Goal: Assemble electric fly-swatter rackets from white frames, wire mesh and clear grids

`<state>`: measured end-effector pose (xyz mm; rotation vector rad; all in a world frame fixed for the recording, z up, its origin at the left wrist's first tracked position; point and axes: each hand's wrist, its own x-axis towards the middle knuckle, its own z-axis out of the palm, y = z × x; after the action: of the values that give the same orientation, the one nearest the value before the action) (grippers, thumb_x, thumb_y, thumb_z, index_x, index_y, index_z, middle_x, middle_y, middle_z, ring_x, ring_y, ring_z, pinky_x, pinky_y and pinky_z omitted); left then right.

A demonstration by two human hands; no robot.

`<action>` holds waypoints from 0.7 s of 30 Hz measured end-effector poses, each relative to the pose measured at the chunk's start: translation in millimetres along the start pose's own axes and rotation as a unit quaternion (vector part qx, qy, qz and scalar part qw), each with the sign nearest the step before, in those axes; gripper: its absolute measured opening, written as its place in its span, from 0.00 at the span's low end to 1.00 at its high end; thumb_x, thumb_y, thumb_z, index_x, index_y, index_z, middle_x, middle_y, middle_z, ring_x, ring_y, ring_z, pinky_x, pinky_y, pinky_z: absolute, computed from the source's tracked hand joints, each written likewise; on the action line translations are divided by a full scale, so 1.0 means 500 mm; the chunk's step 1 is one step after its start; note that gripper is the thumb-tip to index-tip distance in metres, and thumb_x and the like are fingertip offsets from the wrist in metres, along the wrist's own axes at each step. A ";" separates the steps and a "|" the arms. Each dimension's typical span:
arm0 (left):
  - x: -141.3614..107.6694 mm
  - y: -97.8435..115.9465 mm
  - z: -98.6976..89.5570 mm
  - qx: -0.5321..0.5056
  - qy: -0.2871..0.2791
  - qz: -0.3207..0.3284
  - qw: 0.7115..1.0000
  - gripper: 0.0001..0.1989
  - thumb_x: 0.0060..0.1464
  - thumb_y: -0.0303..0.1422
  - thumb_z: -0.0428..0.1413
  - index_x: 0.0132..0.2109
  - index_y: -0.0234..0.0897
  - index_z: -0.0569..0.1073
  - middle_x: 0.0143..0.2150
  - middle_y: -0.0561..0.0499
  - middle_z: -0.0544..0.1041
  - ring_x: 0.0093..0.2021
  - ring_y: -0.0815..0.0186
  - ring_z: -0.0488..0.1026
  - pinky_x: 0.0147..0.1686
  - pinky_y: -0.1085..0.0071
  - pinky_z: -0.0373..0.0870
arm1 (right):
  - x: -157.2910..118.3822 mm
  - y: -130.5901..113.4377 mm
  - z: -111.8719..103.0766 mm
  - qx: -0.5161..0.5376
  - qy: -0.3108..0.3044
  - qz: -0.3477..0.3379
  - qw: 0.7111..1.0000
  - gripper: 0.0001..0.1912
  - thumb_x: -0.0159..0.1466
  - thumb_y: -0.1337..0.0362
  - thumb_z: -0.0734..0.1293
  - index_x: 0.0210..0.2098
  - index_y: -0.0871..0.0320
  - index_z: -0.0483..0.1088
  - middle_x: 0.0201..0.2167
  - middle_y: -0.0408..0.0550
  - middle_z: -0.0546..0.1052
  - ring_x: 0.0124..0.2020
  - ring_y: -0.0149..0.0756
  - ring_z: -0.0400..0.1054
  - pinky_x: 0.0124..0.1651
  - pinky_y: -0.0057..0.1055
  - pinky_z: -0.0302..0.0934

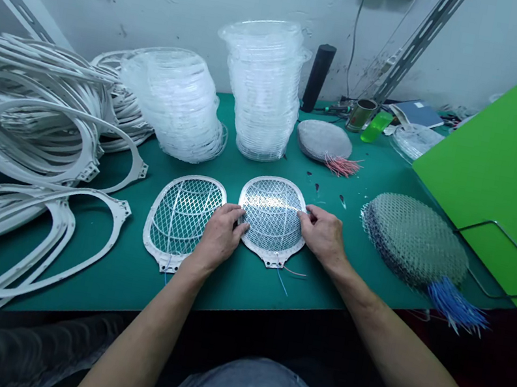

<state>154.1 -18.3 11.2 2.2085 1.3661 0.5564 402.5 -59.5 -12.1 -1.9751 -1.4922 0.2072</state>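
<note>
Two oval mesh swatter heads lie flat on the green mat. My left hand (219,236) and my right hand (324,234) grip opposite sides of the right-hand swatter head (272,212), which has a white rim and metal mesh. Thin pink and blue wires trail from its base. My left wrist partly covers the left swatter head (179,220), whose rim is close beside my left hand. Behind my right hand lies a stack of mesh discs with blue wires (414,239).
A green mat (125,277) covers the table. White plastic frames (38,117) are heaped at left. Clear plastic stacks (263,89) stand behind, beside a grey stack with pink wires (324,142). A green board (505,169) leans at right.
</note>
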 end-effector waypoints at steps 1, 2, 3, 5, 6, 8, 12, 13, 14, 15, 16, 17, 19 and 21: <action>0.000 0.000 0.000 0.003 -0.002 0.002 1.000 0.14 0.64 0.32 0.56 0.55 0.37 0.77 0.60 0.40 0.74 0.61 0.52 0.71 0.62 0.53 0.68 | 0.001 -0.001 -0.003 0.001 -0.005 0.000 1.000 0.15 0.66 0.55 0.64 0.30 0.56 0.75 0.24 0.46 0.74 0.26 0.35 0.63 0.32 0.31 0.52; 0.000 -0.001 -0.001 0.005 -0.004 0.003 1.000 0.14 0.64 0.33 0.56 0.55 0.37 0.77 0.60 0.40 0.74 0.61 0.52 0.70 0.62 0.53 0.67 | 0.002 -0.001 -0.005 0.003 -0.011 0.001 1.000 0.15 0.66 0.54 0.64 0.30 0.56 0.75 0.24 0.46 0.74 0.26 0.35 0.63 0.32 0.31 0.52; 0.001 -0.001 -0.001 0.007 -0.007 0.004 1.000 0.15 0.64 0.34 0.57 0.55 0.37 0.77 0.60 0.40 0.73 0.61 0.51 0.70 0.62 0.53 0.68 | 0.003 -0.001 -0.007 0.005 -0.016 0.003 1.000 0.16 0.66 0.54 0.64 0.29 0.56 0.76 0.24 0.46 0.74 0.27 0.36 0.63 0.32 0.31 0.52; 0.003 -0.004 -0.002 0.012 -0.014 0.005 1.000 0.16 0.63 0.35 0.58 0.56 0.38 0.76 0.61 0.40 0.73 0.62 0.51 0.70 0.61 0.53 0.68 | 0.007 0.001 -0.009 0.004 -0.017 0.006 1.000 0.16 0.66 0.53 0.65 0.30 0.56 0.76 0.25 0.46 0.75 0.28 0.36 0.65 0.34 0.30 0.53; 0.004 -0.006 -0.002 0.015 -0.017 0.005 1.000 0.17 0.63 0.36 0.58 0.56 0.38 0.76 0.61 0.40 0.73 0.61 0.50 0.70 0.61 0.53 0.68 | 0.008 0.003 -0.009 -0.002 -0.017 0.005 1.000 0.16 0.66 0.53 0.65 0.31 0.56 0.77 0.26 0.46 0.76 0.29 0.36 0.65 0.34 0.30 0.54; 0.007 -0.010 -0.001 0.021 -0.019 0.006 1.000 0.17 0.63 0.37 0.59 0.57 0.38 0.76 0.61 0.40 0.73 0.61 0.50 0.70 0.60 0.52 0.69 | 0.011 0.006 -0.007 -0.026 -0.019 0.001 0.999 0.16 0.67 0.52 0.66 0.32 0.55 0.78 0.28 0.47 0.76 0.30 0.36 0.66 0.34 0.30 0.54; 0.009 -0.013 0.002 0.024 -0.016 0.009 1.000 0.17 0.63 0.37 0.58 0.57 0.39 0.77 0.61 0.40 0.72 0.62 0.49 0.69 0.60 0.52 0.70 | 0.013 0.006 -0.002 -0.073 -0.032 0.010 0.997 0.14 0.67 0.51 0.68 0.36 0.54 0.80 0.32 0.48 0.76 0.32 0.37 0.67 0.34 0.30 0.53; 0.009 -0.012 0.003 0.026 -0.015 0.009 1.000 0.17 0.63 0.37 0.59 0.57 0.39 0.77 0.61 0.40 0.72 0.62 0.49 0.69 0.60 0.52 0.70 | 0.012 0.003 -0.001 -0.081 -0.034 0.014 0.996 0.13 0.67 0.52 0.68 0.37 0.54 0.80 0.33 0.48 0.77 0.33 0.37 0.67 0.34 0.30 0.53; 0.008 -0.012 0.003 0.028 -0.014 0.008 0.999 0.17 0.63 0.37 0.59 0.57 0.39 0.77 0.62 0.40 0.72 0.62 0.49 0.69 0.61 0.51 0.69 | 0.010 0.000 -0.001 -0.088 -0.036 0.016 0.995 0.13 0.67 0.52 0.69 0.39 0.54 0.80 0.34 0.49 0.77 0.33 0.37 0.68 0.35 0.30 0.53; 0.008 -0.012 0.004 0.030 -0.014 0.005 0.999 0.17 0.63 0.36 0.59 0.57 0.38 0.77 0.62 0.40 0.72 0.63 0.49 0.69 0.61 0.51 0.69 | 0.008 -0.003 -0.001 -0.095 -0.037 0.017 0.995 0.12 0.68 0.53 0.69 0.39 0.54 0.80 0.35 0.49 0.76 0.34 0.37 0.68 0.35 0.30 0.53; 0.007 -0.012 0.005 0.032 -0.014 0.002 0.999 0.17 0.63 0.36 0.59 0.57 0.38 0.77 0.62 0.40 0.72 0.63 0.49 0.68 0.62 0.51 0.68 | 0.007 -0.007 -0.002 -0.102 -0.039 0.018 0.994 0.12 0.68 0.53 0.68 0.40 0.54 0.79 0.36 0.49 0.76 0.35 0.37 0.68 0.35 0.30 0.53; 0.007 -0.012 0.006 0.032 -0.013 0.000 0.999 0.17 0.63 0.36 0.59 0.57 0.38 0.77 0.62 0.40 0.72 0.63 0.49 0.68 0.62 0.50 0.68 | 0.005 -0.010 -0.002 -0.109 -0.042 0.018 0.993 0.12 0.68 0.54 0.68 0.40 0.55 0.79 0.37 0.50 0.76 0.35 0.38 0.68 0.35 0.31 0.52; 0.007 -0.012 0.008 0.029 -0.010 -0.002 1.000 0.18 0.63 0.37 0.58 0.57 0.37 0.76 0.62 0.40 0.72 0.63 0.48 0.68 0.62 0.50 0.68 | 0.004 -0.015 -0.003 -0.117 -0.047 0.024 0.992 0.13 0.69 0.54 0.68 0.42 0.56 0.78 0.38 0.51 0.77 0.37 0.39 0.69 0.35 0.31 0.52; 0.007 -0.014 0.010 0.026 -0.004 -0.001 1.000 0.18 0.63 0.37 0.58 0.58 0.37 0.76 0.61 0.39 0.72 0.62 0.48 0.68 0.61 0.50 0.68 | 0.005 -0.018 -0.004 -0.117 -0.053 0.032 0.991 0.15 0.69 0.54 0.69 0.48 0.57 0.76 0.39 0.51 0.77 0.38 0.40 0.69 0.36 0.32 0.53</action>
<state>153.8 -13.2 3.4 2.2476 1.3944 0.5155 397.1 -56.9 -4.7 -2.2313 -1.5820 0.1726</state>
